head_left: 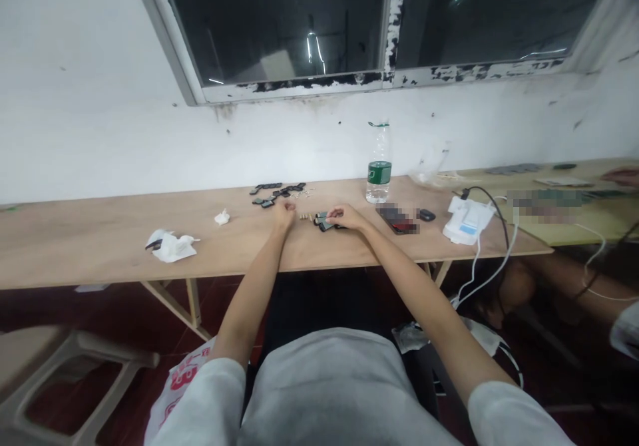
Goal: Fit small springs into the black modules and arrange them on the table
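Observation:
My left hand (284,213) rests over the table beside a scattered group of small flat black pieces (268,203), some with grey-green faces. Its fingers are curled together, and whatever they pinch is too small to make out. To the right, my right hand (345,216) has its fingertips closed at a small cluster of flat grey-and-black pieces (324,225), gripping one by its edge. Between my hands lie several small tan pegs (305,216). Tiny whitish bits (305,192) are strewn behind, near the black pieces.
A water bottle (379,173) stands behind my right hand. Farther right are a phone (398,220), a small black case (426,215) and a white power strip (468,221) with cables. Crumpled tissues (174,247) lie left. Another person's hand (622,177) is at the adjoining table.

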Motion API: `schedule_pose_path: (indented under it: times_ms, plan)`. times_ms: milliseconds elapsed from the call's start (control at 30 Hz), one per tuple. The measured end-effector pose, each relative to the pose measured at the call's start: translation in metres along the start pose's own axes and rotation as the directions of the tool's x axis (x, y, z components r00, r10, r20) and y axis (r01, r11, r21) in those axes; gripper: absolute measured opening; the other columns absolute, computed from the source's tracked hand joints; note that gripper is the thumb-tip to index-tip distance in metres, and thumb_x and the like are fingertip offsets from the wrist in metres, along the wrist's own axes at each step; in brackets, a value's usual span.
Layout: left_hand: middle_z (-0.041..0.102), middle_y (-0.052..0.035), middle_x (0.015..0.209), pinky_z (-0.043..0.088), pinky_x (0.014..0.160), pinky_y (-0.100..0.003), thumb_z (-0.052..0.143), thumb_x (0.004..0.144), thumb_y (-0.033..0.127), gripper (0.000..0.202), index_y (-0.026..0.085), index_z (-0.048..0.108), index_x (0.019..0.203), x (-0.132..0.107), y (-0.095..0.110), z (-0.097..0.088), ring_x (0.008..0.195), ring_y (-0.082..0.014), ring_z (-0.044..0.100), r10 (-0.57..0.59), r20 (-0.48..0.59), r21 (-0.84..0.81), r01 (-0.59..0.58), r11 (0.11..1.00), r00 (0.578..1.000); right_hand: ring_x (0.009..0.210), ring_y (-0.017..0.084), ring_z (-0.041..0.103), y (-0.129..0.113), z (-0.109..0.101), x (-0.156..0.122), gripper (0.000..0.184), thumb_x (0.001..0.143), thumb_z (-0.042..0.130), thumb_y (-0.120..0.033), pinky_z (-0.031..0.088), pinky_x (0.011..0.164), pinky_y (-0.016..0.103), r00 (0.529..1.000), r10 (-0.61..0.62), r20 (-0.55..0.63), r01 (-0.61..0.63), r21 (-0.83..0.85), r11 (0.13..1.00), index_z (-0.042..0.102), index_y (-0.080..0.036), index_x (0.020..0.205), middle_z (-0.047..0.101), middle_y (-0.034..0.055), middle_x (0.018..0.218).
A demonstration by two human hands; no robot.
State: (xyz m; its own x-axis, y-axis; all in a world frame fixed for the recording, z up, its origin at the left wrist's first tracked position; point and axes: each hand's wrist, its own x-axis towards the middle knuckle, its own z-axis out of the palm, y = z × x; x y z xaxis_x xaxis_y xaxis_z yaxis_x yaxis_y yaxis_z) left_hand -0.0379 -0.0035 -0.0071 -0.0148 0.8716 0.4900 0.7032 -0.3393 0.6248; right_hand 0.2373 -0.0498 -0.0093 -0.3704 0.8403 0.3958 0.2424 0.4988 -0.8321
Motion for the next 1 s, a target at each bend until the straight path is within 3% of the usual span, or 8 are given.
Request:
schedule_pose_path:
  times_ms: [133,267,400,533,667,800,900,1000]
  plan:
    - [0.079,-0.0141,0.097,0.055,0.094,-0.042,0.063,0.088,0.020,0.013,0.015,0.074,0.091,-0.002,0.004,0.000,0.098,-0.0301,0.072,-0.045,-0.072,-0.015,0.044,0.999,0.996,0.069,0.018,0.065,-0.003,0.000,-0.001,0.038,0.065,0.089,-0.049,0.051,0.062,0.027,1.000,0.000,0.008,0.000,-0.005,1.000,0.077,-0.016,0.078,0.076,0.0064,0.077]
    - [0.079,-0.0108,0.091,0.057,0.085,-0.037,0.063,0.089,0.028,0.018,0.016,0.076,0.087,-0.008,0.018,0.004,0.092,-0.0276,0.072,0.098,0.048,-0.076,-0.094,0.993,0.994,0.067,0.017,0.063,-0.004,0.000,-0.004,0.031,0.070,0.086,-0.045,0.051,0.063,0.027,0.999,-0.016,0.040,0.018,-0.060,0.998,0.078,-0.016,0.078,0.076,0.0050,0.074]
    - [0.076,-0.0086,0.081,0.056,0.077,-0.035,0.065,0.088,0.027,0.017,0.016,0.075,0.081,-0.010,0.028,-0.001,0.080,-0.0251,0.070,0.121,0.160,-0.055,-0.114,0.992,0.980,0.075,0.021,0.067,-0.005,-0.001,-0.007,0.024,0.073,0.085,-0.042,0.054,0.070,0.031,0.996,-0.062,0.072,0.071,-0.136,0.988,0.080,-0.018,0.077,0.079,0.0066,0.080]
    - [0.074,-0.0070,0.080,0.056,0.076,-0.033,0.067,0.087,0.029,0.016,0.017,0.076,0.084,-0.011,0.023,-0.032,0.078,-0.0228,0.069,0.102,0.231,-0.008,-0.103,0.995,0.968,0.078,0.024,0.070,-0.006,-0.001,-0.007,0.025,0.075,0.084,-0.044,0.055,0.075,0.033,0.993,-0.102,0.065,0.112,-0.167,0.980,0.081,-0.019,0.077,0.079,0.0076,0.083]
    - [0.075,-0.0059,0.084,0.055,0.070,-0.031,0.081,0.075,0.042,0.035,0.019,0.080,0.102,-0.030,0.005,-0.078,0.077,-0.0231,0.069,0.087,0.468,0.058,-0.129,0.990,0.880,0.070,0.021,0.066,-0.008,0.000,-0.008,0.028,0.080,0.077,-0.046,0.052,0.069,0.031,0.994,-0.103,0.045,0.109,-0.179,0.978,0.079,-0.019,0.074,0.076,0.0051,0.074]
    - [0.079,-0.0080,0.091,0.056,0.070,-0.030,0.085,0.065,0.040,0.037,0.022,0.083,0.096,-0.055,-0.010,-0.116,0.081,-0.0260,0.072,0.040,0.485,0.175,-0.142,0.974,0.874,0.067,0.020,0.063,-0.009,-0.001,-0.009,0.029,0.080,0.076,-0.046,0.049,0.066,0.029,0.994,-0.086,0.064,0.096,-0.182,0.979,0.078,-0.018,0.073,0.074,0.0038,0.071]
    - [0.081,-0.0067,0.095,0.057,0.075,-0.030,0.079,0.067,0.030,0.021,0.024,0.083,0.087,-0.066,-0.017,-0.129,0.085,-0.0267,0.074,0.005,0.507,0.184,-0.114,0.976,0.862,0.068,0.019,0.062,-0.008,-0.001,-0.009,0.028,0.081,0.073,-0.044,0.048,0.066,0.029,0.994,-0.090,0.061,0.101,-0.205,0.974,0.078,-0.018,0.073,0.074,0.0042,0.073]
    - [0.082,-0.0061,0.095,0.059,0.077,-0.031,0.073,0.066,0.021,0.021,0.024,0.081,0.085,-0.063,-0.020,-0.124,0.089,-0.0275,0.075,-0.008,0.514,0.148,-0.079,0.986,0.858,0.069,0.020,0.062,-0.009,0.000,-0.009,0.027,0.082,0.072,-0.043,0.048,0.067,0.029,0.992,-0.102,0.071,0.115,-0.212,0.971,0.077,-0.018,0.072,0.074,0.0045,0.071]
